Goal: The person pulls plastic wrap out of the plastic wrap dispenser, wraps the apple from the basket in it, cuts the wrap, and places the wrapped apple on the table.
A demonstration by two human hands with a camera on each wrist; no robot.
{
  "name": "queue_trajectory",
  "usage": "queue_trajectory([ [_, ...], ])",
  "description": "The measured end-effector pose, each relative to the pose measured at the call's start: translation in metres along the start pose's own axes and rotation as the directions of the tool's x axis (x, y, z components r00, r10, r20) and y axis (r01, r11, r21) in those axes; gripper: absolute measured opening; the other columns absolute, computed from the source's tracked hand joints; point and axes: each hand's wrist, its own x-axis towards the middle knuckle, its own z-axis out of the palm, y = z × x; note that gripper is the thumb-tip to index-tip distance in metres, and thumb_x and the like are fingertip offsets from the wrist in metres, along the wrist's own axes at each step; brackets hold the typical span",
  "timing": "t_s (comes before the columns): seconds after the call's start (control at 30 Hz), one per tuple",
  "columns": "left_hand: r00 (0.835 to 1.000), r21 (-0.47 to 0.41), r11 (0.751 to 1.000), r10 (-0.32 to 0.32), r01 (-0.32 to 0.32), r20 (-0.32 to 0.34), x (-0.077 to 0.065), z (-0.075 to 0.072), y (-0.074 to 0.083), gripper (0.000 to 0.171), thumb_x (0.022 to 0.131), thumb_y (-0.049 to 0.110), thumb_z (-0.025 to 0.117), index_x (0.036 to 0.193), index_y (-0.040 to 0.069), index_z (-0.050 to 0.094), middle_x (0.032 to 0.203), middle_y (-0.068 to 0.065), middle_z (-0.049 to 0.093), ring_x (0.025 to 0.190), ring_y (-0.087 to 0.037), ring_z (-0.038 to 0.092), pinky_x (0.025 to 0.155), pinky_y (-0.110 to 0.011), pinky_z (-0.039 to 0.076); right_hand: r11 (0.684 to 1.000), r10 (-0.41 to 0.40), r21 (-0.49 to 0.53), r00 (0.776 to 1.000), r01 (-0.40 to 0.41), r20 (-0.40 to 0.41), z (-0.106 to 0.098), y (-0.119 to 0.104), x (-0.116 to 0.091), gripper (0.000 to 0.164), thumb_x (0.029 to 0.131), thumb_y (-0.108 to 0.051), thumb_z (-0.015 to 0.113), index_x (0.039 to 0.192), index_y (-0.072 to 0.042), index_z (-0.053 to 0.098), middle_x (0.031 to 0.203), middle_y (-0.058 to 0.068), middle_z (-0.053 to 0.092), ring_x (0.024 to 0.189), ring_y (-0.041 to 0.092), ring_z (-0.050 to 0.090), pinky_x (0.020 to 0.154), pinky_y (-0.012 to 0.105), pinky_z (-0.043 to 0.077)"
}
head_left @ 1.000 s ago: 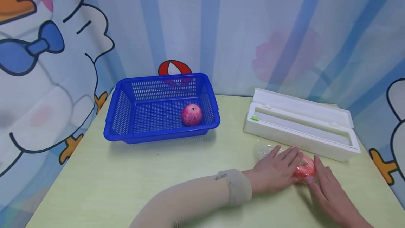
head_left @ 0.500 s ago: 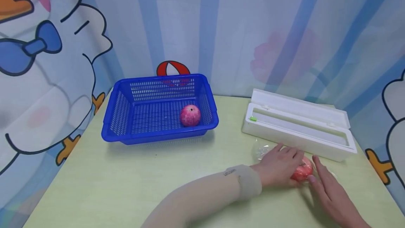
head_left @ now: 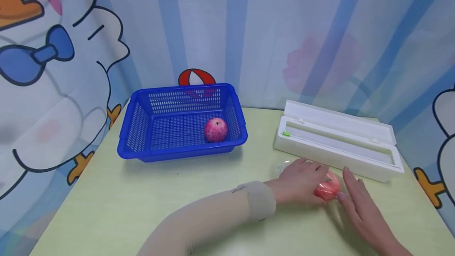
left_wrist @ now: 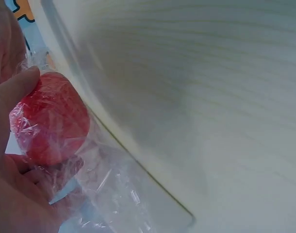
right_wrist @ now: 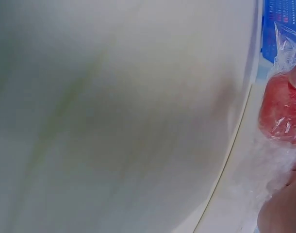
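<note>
A round red fruit wrapped in clear plastic film is between my hands on the right side of the table. My left hand reaches over its left side and grips it, covering part of it and most of the film. On the other side is my right hand, fingers straight and thumb tip close against the fruit. Both wrist views show the crinkled film tight over the fruit, with loose film trailing beside it. In the right wrist view a thumb presses the wrapped fruit.
A long white box with a raised lid stands just behind the hands; a small green slider sits on it. At the back left, a blue basket holds a pinkish apple. A cartoon-printed curtain hangs behind the table.
Both hands and the wrapped fruit have shifted slightly left. My left hand has curled further around the fruit, and a little of its film still shows at the left.
</note>
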Motion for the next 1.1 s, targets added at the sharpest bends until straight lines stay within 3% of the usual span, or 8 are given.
queue_trajectory([
  [0.13, 1.0, -0.031, 0.999, -0.01, 0.009, -0.025, -0.012, -0.009, -0.011, 0.089, 0.091, 0.068, 0.073, 0.162, 0.023, 0.041, 0.151, 0.014, 0.054, 0.139, -0.002, 0.049, 0.123, -0.025, 0.028, 0.999, -0.046, 0.025, 0.998, 0.047, -0.038, 0.006, -0.01, 0.006, 0.064, 0.113, -0.018, 0.052, 0.167, 0.002, 0.025, 0.169, 0.031, 0.029, 0.155, -0.013, 0.002, 0.124, 0.013, -0.005],
  [0.33, 0.999, -0.039, 0.999, -0.017, 0.015, -0.05, -0.025, -0.026, -0.023, 0.092, 0.092, 0.067, 0.072, 0.164, 0.021, 0.039, 0.154, 0.011, 0.053, 0.139, -0.005, 0.05, 0.123, -0.026, 0.031, 0.991, 0.03, 0.133, 0.999, -0.028, -0.012, 0.012, -0.032, 0.014, 0.063, 0.116, -0.022, 0.042, 0.172, -0.01, 0.017, 0.173, 0.025, 0.025, 0.163, 0.038, 0.019, 0.119, 0.007, 0.001],
  [0.37, 0.998, -0.039, 0.999, -0.019, 0.017, -0.053, -0.028, -0.028, -0.024, 0.092, 0.092, 0.067, 0.072, 0.164, 0.021, 0.038, 0.155, 0.011, 0.053, 0.14, -0.005, 0.05, 0.124, -0.026, 0.03, 0.988, 0.036, 0.15, 0.999, -0.032, -0.022, 0.013, -0.036, 0.016, 0.062, 0.116, -0.022, 0.041, 0.172, -0.011, 0.017, 0.173, 0.024, 0.026, 0.162, 0.037, 0.021, 0.118, 0.005, 0.004],
  [0.57, 0.996, -0.034, 0.999, -0.018, 0.015, -0.093, -0.041, -0.037, -0.034, 0.089, 0.094, 0.066, 0.07, 0.163, 0.018, 0.041, 0.156, 0.009, 0.054, 0.145, -0.006, 0.048, 0.128, -0.03, 0.026, 0.97, 0.05, 0.242, 0.996, -0.032, -0.069, 0.022, -0.057, 0.023, 0.057, 0.117, -0.019, 0.035, 0.171, -0.01, 0.02, 0.173, 0.023, 0.028, 0.145, -0.019, 0.015, 0.109, 0.0, 0.014],
  [0.67, 0.994, -0.021, 1.0, -0.017, 0.014, -0.109, -0.048, -0.042, -0.04, 0.088, 0.094, 0.066, 0.07, 0.162, 0.016, 0.042, 0.155, 0.008, 0.056, 0.145, -0.007, 0.048, 0.128, -0.031, 0.026, 0.955, 0.07, 0.294, 0.996, -0.051, -0.054, 0.025, -0.067, 0.028, 0.056, 0.118, -0.022, 0.031, 0.171, -0.009, 0.019, 0.174, 0.021, 0.024, 0.147, -0.019, 0.014, 0.111, 0.002, 0.014],
  [0.8, 0.992, -0.025, 0.999, -0.028, 0.025, -0.125, -0.056, -0.047, -0.048, 0.087, 0.094, 0.064, 0.072, 0.161, 0.015, 0.043, 0.154, 0.005, 0.057, 0.145, -0.009, 0.049, 0.127, -0.033, 0.028, 0.921, 0.14, 0.367, 0.99, -0.13, 0.001, 0.029, -0.081, 0.035, 0.057, 0.119, -0.029, 0.024, 0.172, -0.01, 0.015, 0.176, 0.019, 0.019, 0.162, 0.017, 0.017, 0.13, 0.034, 0.019],
  [0.93, 0.99, -0.046, 0.998, -0.042, 0.036, -0.136, -0.061, -0.05, -0.052, 0.087, 0.094, 0.064, 0.073, 0.16, 0.014, 0.044, 0.154, 0.003, 0.058, 0.144, -0.011, 0.051, 0.127, -0.034, 0.03, 0.867, 0.198, 0.461, 0.98, -0.19, 0.032, 0.033, -0.093, 0.041, 0.059, 0.119, -0.036, 0.017, 0.173, -0.013, 0.011, 0.175, 0.024, 0.017, 0.159, 0.052, 0.017, 0.121, 0.077, 0.018],
  [1.1, 0.989, -0.045, 0.998, -0.042, 0.036, -0.144, -0.064, -0.052, -0.055, 0.089, 0.094, 0.066, 0.072, 0.161, 0.014, 0.043, 0.155, 0.001, 0.058, 0.143, -0.012, 0.052, 0.127, -0.034, 0.031, 0.782, 0.246, 0.576, 0.967, -0.239, 0.067, 0.039, -0.105, 0.045, 0.063, 0.117, -0.042, 0.005, 0.173, -0.014, 0.004, 0.175, 0.028, 0.012, 0.158, 0.056, 0.012, 0.121, 0.077, 0.015],
])
